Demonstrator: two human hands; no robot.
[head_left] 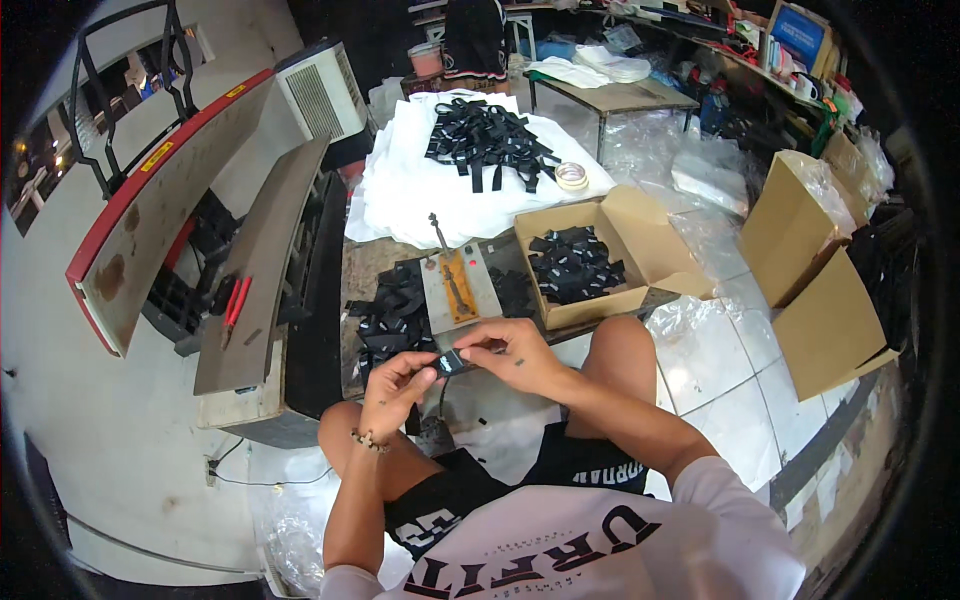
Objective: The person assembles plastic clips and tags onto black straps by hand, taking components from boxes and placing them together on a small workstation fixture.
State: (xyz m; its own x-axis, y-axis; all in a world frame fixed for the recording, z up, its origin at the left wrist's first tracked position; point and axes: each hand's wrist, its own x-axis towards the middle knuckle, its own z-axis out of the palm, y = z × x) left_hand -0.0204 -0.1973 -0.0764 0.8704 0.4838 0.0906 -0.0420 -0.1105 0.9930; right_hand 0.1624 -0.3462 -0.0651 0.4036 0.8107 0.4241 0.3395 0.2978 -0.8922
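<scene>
Your left hand (397, 383) and right hand (517, 353) both pinch one small black strap piece (452, 361) between them, its long axis running nine to three o'clock, above your knees.

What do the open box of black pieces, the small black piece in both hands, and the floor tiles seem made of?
Open box: brown corrugated cardboard, matte, folded flaps. Black piece, held by left hand and right hand: probably woven strap; limp, dull. Floor tiles: likely glazed ceramic; glossy glare, grout lines.

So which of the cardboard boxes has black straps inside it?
The open flat box on the table, just beyond the right hand; the boxes on the floor show no straps.
</scene>
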